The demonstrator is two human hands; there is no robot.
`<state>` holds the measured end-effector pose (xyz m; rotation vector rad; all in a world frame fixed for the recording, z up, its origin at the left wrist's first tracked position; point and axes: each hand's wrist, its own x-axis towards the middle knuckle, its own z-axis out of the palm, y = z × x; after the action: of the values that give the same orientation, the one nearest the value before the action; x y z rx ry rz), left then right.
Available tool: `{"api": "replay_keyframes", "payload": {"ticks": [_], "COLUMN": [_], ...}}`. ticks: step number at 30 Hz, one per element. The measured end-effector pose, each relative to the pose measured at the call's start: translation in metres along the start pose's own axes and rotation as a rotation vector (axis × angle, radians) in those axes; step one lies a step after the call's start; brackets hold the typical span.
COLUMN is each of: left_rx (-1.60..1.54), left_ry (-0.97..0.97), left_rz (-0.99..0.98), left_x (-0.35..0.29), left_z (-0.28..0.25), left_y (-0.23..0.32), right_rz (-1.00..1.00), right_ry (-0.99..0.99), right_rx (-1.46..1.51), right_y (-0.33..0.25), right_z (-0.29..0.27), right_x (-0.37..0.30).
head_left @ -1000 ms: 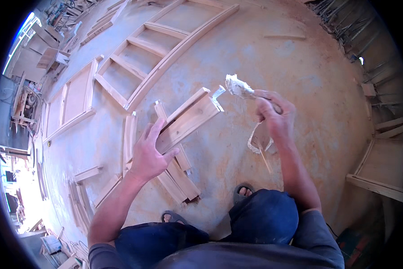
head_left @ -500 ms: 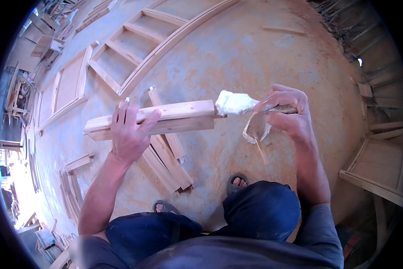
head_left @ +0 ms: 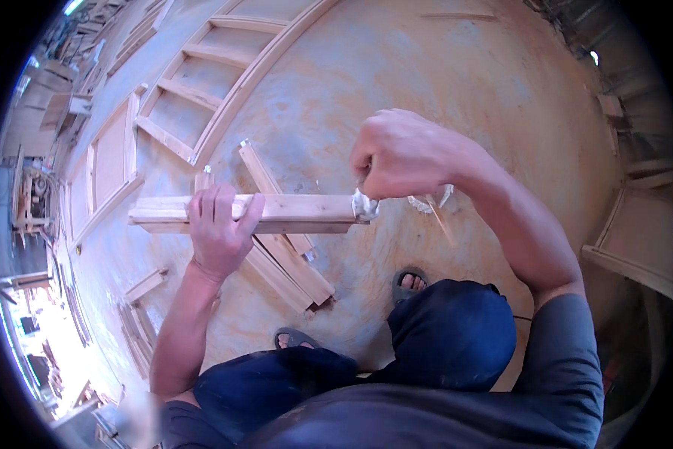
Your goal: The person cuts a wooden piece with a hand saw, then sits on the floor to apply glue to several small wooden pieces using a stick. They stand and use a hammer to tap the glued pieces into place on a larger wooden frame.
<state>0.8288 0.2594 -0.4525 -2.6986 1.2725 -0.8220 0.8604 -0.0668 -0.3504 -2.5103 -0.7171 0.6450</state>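
Your left hand (head_left: 222, 228) is clasping a wooden rail (head_left: 299, 206) above loose strips (head_left: 294, 269), your right hand (head_left: 400, 153) clenching a mostly hidden handle (head_left: 367, 170); white paste (head_left: 362, 206) is coating the rail's right end, its left looking bare.

Head view: fisheye, left of worn pair, facing steeply down from close above knees (head_left: 452, 340) toward floor (head_left: 493, 97).

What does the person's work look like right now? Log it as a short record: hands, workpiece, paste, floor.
Left hand: wrapped over the wooden piece, left of its middle
Right hand: fist closed, apparently around a mostly hidden tool
Workpiece: held roughly level across the view
White paste: at the workpiece's right end
Floor: loose wooden strips; ladder-like frame farther off
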Motion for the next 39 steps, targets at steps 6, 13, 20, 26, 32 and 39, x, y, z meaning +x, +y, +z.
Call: {"api": "replay_keyframes", "payload": {"ticks": [6,13,20,26,32,39], "left_rx": [-0.109,-1.025,-1.834,-1.857,-1.854,-1.565], "left_ry": [0.018,0.254,0.764,1.076,1.289,1.383], "left_rz": [-0.166,-1.114,-1.591,-1.748,-1.757,-1.873], "left_x": [-0.005,0.054,0.079,0.065,0.065,0.077], "left_z": [0.006,0.011,0.051,0.072,0.088,0.066], "left_y": [-0.009,-0.051,-0.091,-0.028,-0.003,0.012], "right_rz": [-0.099,0.332,0.191,0.096,0.086,-0.022], "right_ry": [0.283,0.653,0.925,0.969,0.860,0.866], "right_rx": [-0.091,1.412,1.688,1.514,1.290,0.712], "right_y": [0.089,0.126,0.061,0.026,-0.004,0.001], "right_z": [0.043,0.080,0.085,0.077,0.091,0.115], "right_x": [0.003,-0.026,-0.007,-0.013,0.016,0.033]}}
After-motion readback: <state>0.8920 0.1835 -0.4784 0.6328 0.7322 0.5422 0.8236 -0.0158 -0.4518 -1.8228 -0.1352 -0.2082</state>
